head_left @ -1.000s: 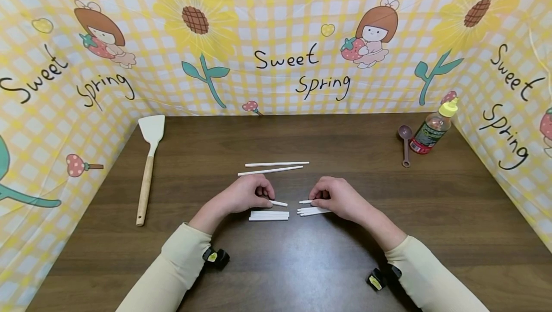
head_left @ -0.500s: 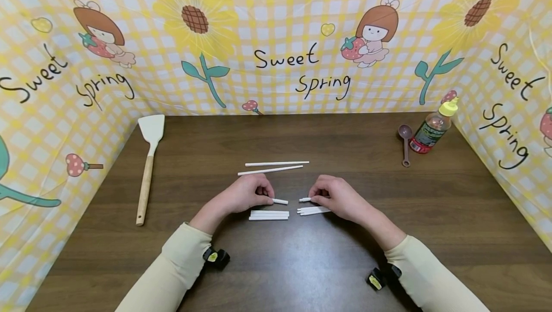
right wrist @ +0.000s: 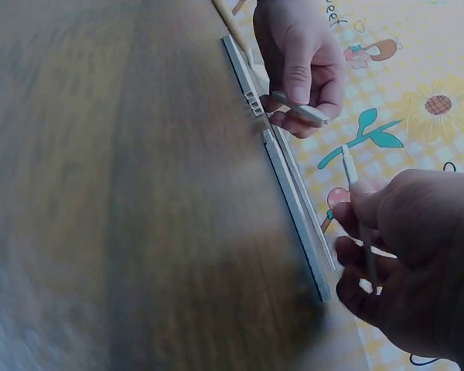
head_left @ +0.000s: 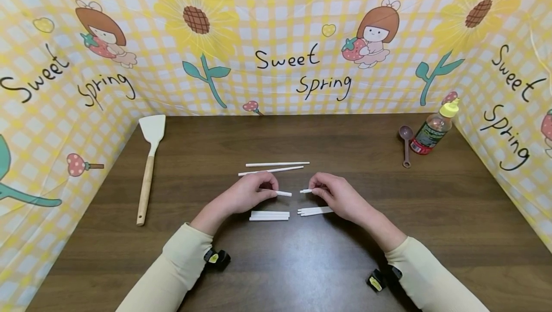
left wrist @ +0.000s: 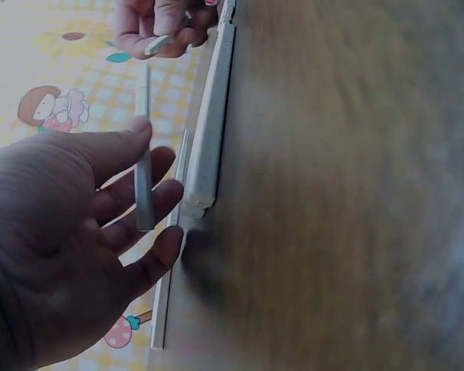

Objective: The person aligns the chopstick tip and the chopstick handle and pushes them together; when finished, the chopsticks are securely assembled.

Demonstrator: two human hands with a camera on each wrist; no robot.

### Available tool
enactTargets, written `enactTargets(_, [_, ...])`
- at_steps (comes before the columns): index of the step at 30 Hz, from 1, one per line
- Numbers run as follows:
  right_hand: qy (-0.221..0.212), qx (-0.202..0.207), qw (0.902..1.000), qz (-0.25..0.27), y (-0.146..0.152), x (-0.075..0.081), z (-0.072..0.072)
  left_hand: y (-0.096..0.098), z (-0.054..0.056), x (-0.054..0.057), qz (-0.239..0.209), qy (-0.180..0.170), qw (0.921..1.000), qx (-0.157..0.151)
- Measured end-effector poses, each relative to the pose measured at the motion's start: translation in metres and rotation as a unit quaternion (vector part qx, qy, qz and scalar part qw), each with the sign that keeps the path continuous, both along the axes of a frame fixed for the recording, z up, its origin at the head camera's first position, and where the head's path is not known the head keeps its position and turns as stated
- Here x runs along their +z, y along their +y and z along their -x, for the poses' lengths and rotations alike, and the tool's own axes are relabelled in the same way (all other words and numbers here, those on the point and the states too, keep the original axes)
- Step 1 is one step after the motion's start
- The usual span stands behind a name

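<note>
My left hand point(head_left: 252, 192) pinches a short white chopstick half point(head_left: 284, 193) between thumb and fingers, one end pointing right. Facing it, my right hand point(head_left: 338, 194) pinches another chopstick half point(right wrist: 350, 164), whose tip narrows to a thin peg. A small gap separates the two facing ends, and both hands are raised above the table. Below them lie several chopstick halves side by side on the left point(head_left: 269, 215). More pegged halves point(head_left: 314, 211) lie to the right, partly behind my right hand. Two full-length white chopsticks point(head_left: 278, 164) rest beyond my left hand.
A white spatula with a wooden handle point(head_left: 145, 185) lies at the left of the brown table point(head_left: 276, 269). At the back right are a brown measuring spoon point(head_left: 406, 144) and a yellow-capped bottle point(head_left: 431, 132). A checked cloth point(head_left: 284, 10) walls the back and sides.
Both hands have risen and moved slightly away from me with their chopstick halves, off the piles. The left half has also shifted a little right, narrowing the gap between the ends.
</note>
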State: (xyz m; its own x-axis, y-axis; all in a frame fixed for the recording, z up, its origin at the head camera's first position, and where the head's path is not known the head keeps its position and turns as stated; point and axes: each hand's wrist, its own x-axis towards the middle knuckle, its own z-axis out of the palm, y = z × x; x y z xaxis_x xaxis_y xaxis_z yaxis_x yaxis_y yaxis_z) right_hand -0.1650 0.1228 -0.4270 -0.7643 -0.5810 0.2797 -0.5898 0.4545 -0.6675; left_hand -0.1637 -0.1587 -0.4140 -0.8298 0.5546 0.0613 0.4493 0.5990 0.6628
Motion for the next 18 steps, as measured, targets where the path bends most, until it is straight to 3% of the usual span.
enactTargets(8, [0.019,-0.016,0.9997,0.002,-0.0007,-0.0011,0.0000,0.0024,-0.0027,0.0033,-0.004,-0.030,0.9995,0.010])
enactTargets(18, [0.029,-0.014,0.9995,0.000,-0.0010,0.0006,-0.0007,0.0039,-0.0027,0.0037,0.013,0.013,0.9997,0.016])
